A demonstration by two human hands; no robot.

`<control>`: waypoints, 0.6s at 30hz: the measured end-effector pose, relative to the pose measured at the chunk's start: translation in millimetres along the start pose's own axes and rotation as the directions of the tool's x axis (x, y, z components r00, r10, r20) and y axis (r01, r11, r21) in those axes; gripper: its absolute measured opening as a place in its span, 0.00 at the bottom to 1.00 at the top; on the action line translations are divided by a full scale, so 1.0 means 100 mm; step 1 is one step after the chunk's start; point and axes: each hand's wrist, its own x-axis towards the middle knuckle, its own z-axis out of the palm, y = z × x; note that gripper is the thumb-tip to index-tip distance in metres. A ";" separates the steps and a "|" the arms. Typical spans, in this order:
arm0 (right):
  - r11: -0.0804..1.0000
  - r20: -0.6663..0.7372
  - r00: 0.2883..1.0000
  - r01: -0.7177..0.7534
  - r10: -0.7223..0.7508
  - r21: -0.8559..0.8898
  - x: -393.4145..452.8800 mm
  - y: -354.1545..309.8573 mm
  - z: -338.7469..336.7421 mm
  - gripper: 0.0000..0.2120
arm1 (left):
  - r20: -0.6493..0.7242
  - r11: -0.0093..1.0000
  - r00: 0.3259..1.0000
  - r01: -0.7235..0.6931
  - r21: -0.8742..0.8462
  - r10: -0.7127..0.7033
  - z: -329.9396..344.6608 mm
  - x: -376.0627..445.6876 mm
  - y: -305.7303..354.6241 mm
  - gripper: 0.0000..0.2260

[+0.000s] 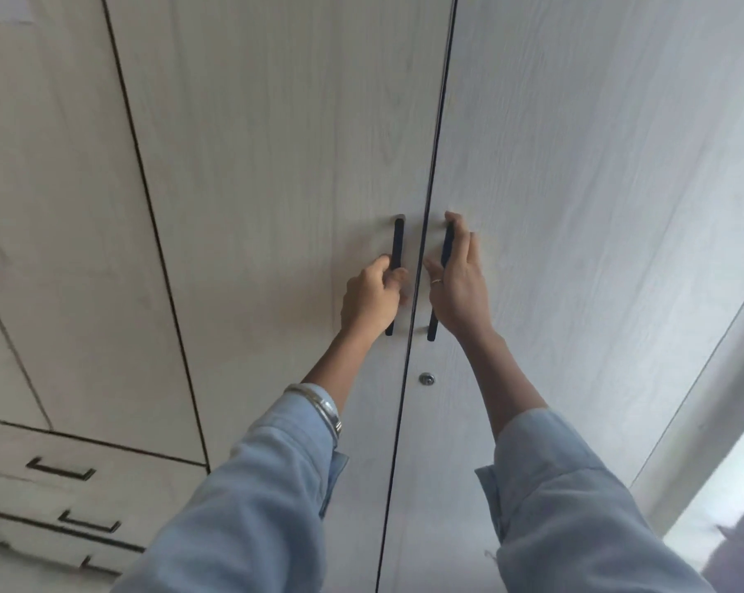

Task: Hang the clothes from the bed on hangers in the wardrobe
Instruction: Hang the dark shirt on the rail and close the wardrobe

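The wardrobe fills the view, its two pale wood-grain doors [284,156] meeting at a dark seam and lying flush. A black vertical bar handle sits on each side of the seam. My left hand [372,295] is curled around the left handle [398,246]. My right hand [458,280] has its fingers hooked behind the right handle [432,325], thumb on the seam side. A small round lock [426,379] sits below the right handle. No clothes, hangers or bed are in view.
To the left stands another wardrobe door [62,207], with several drawers [62,468] with black handles below it. At the far right the wardrobe's side panel [704,400] meets a bright wall strip [730,507].
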 end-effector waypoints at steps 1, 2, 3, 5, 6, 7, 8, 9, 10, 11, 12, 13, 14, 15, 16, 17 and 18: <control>1.000 -0.006 1.000 -0.019 0.019 -0.003 0.00 -0.02 0.01 0.29 | 0.032 0.998 0.999 0.012 0.067 -0.014 -0.01 -0.02 0.00 0.06; 0.999 -0.003 0.999 -0.047 0.047 -0.020 -0.01 -0.06 0.01 0.31 | 0.071 0.991 0.997 0.023 0.129 -0.032 -0.04 -0.08 -0.01 0.03; 0.994 0.005 0.996 -0.093 0.093 -0.053 -0.01 -0.10 0.02 0.33 | 0.105 0.986 0.993 0.027 0.162 -0.045 -0.07 -0.15 -0.04 0.03; 0.958 0.037 0.966 -0.249 0.257 -0.145 -0.05 -0.21 0.03 0.40 | 0.150 0.988 0.985 0.067 0.140 -0.088 -0.19 -0.34 -0.13 0.09; 0.926 0.032 0.937 -0.338 0.348 -0.168 -0.09 -0.29 0.03 0.42 | 0.151 0.988 0.982 0.098 0.119 -0.116 -0.29 -0.45 -0.18 0.12; 0.891 -0.001 0.906 -0.416 0.423 -0.180 -0.16 -0.38 0.03 0.42 | 0.136 0.987 0.982 0.119 0.107 -0.133 -0.40 -0.56 -0.24 0.12; 0.867 -0.062 0.886 -0.462 0.459 -0.186 -0.24 -0.48 0.05 0.41 | 0.111 0.986 0.983 0.134 0.102 -0.145 -0.53 -0.67 -0.29 0.11; 0.861 -0.125 0.878 -0.478 0.462 -0.177 -0.34 -0.59 0.07 0.39 | 0.082 0.984 0.984 0.154 0.088 -0.161 -0.67 -0.79 -0.34 0.09; 0.873 -0.173 0.879 -0.468 0.444 -0.141 -0.45 -0.70 0.12 0.38 | 0.051 0.983 0.983 0.173 0.063 -0.176 -0.83 -0.91 -0.39 0.08; 0.891 -0.191 0.884 -0.447 0.426 -0.082 -0.57 -0.82 0.20 0.36 | 0.021 0.982 0.982 0.186 0.034 -0.187 -1.00 -1.02 -0.42 0.06; 0.908 -0.178 0.895 -0.418 0.410 -0.013 -0.68 -0.96 0.30 0.33 | -0.008 0.979 0.979 0.206 0.003 -0.206 -1.19 -1.14 -0.47 0.06; 0.923 -0.147 0.911 -0.381 0.386 0.061 -0.80 -1.10 0.43 0.30 | -0.031 0.976 0.975 0.218 -0.019 -0.218 -1.39 -1.25 -0.51 0.05; 0.927 -0.102 0.927 -0.344 0.360 0.149 -0.90 -1.20 0.53 0.28 | -0.049 0.972 0.971 0.231 -0.034 -0.233 -1.54 -1.34 -0.54 0.05; 0.916 -0.037 0.944 -0.309 0.329 0.256 -1.04 -1.43 0.75 0.27 | -0.098 0.970 0.965 0.242 -0.029 -0.244 -1.86 -1.49 -0.65 0.05; 0.901 0.003 0.951 -0.293 0.308 0.321 -1.13 -1.52 0.85 0.26 | -0.121 0.972 0.964 0.233 -0.035 -0.236 -2.00 -1.56 -0.69 0.06; 0.886 0.046 0.960 -0.273 0.277 0.376 -1.21 -1.62 0.94 0.25 | -0.151 0.970 0.958 0.237 -0.054 -0.243 -2.16 -1.63 -0.74 0.06; 0.865 0.095 0.967 -0.255 0.237 0.432 -1.31 -1.81 1.09 0.24 | -0.204 0.966 0.945 0.248 -0.066 -0.256 -2.40 -1.75 -0.83 0.06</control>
